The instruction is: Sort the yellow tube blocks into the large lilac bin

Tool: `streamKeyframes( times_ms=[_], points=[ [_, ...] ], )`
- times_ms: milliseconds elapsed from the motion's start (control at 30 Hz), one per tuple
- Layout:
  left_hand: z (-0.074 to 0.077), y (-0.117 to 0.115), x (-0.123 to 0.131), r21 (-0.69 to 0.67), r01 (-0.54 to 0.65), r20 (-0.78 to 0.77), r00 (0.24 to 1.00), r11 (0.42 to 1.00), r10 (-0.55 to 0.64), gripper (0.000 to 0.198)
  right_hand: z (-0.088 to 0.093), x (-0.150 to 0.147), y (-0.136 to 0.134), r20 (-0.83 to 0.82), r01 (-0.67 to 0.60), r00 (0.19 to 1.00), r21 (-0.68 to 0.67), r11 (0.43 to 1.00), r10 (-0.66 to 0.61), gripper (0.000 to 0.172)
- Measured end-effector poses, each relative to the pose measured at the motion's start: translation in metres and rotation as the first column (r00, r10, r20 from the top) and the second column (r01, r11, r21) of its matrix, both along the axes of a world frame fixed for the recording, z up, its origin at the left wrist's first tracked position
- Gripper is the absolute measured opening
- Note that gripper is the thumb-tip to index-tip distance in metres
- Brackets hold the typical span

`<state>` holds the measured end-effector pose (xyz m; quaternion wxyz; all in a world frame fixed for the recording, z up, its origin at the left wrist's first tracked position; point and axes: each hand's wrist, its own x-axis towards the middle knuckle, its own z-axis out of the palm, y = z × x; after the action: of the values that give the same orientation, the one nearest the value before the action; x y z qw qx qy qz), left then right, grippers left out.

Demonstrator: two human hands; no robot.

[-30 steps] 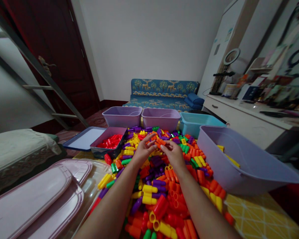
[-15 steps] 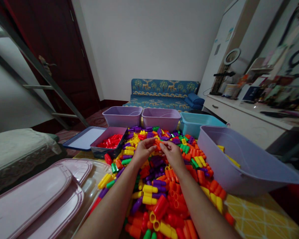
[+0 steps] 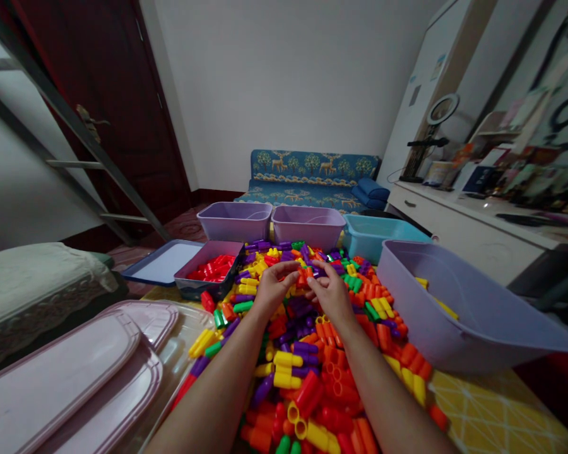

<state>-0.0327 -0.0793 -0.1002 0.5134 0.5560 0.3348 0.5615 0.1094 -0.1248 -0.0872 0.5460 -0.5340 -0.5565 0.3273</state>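
Both hands reach over a wide heap of plastic toy blocks (image 3: 307,353) in red, orange, yellow, green and purple. Between my fingertips is a small orange block (image 3: 305,275). The thumb and forefinger of my left hand (image 3: 275,291) are closed at its left side. My right hand (image 3: 332,295) is just to its right, thumb and forefinger apart, with the thumb close to the block; contact there is hard to make out. Many blocks are tube-shaped and some are joined in pairs.
Two purple bins (image 3: 234,221) (image 3: 307,226) and a blue bin (image 3: 385,234) line the far side. A larger lavender bin (image 3: 454,315) with a few yellow blocks stands right. At left are a tin (image 3: 203,291) of red blocks, its lid (image 3: 163,261), and pink lids (image 3: 61,378).
My right hand's fingers have spread and drawn slightly away from the orange block. My left hand stays almost in place. The whole view has shifted a little.
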Motion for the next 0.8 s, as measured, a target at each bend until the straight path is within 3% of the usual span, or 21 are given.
streamKeyframes(
  times_ms=[133,333,533,800],
  points=[
    [0.003,-0.001,-0.001,0.003,-0.009,-0.003,1.0,1.0,0.009,0.032,0.004,-0.005,-0.004,0.1,0.004,0.995,0.043,0.999,-0.009,0.038],
    [0.004,-0.001,-0.003,-0.024,-0.079,-0.002,0.997,0.997,0.079,0.027,0.003,-0.013,-0.006,0.081,-0.029,0.996,0.017,0.999,0.028,0.031],
    [0.001,-0.004,0.001,-0.022,0.087,0.015,0.996,0.996,-0.087,0.043,0.0,-0.01,-0.003,0.007,-0.014,1.0,0.063,0.998,0.014,0.032],
    [-0.002,-0.003,0.001,-0.005,0.061,-0.019,0.998,0.998,-0.061,0.045,-0.001,-0.007,0.003,0.009,-0.076,0.997,0.038,0.996,0.076,0.035]
  ],
)
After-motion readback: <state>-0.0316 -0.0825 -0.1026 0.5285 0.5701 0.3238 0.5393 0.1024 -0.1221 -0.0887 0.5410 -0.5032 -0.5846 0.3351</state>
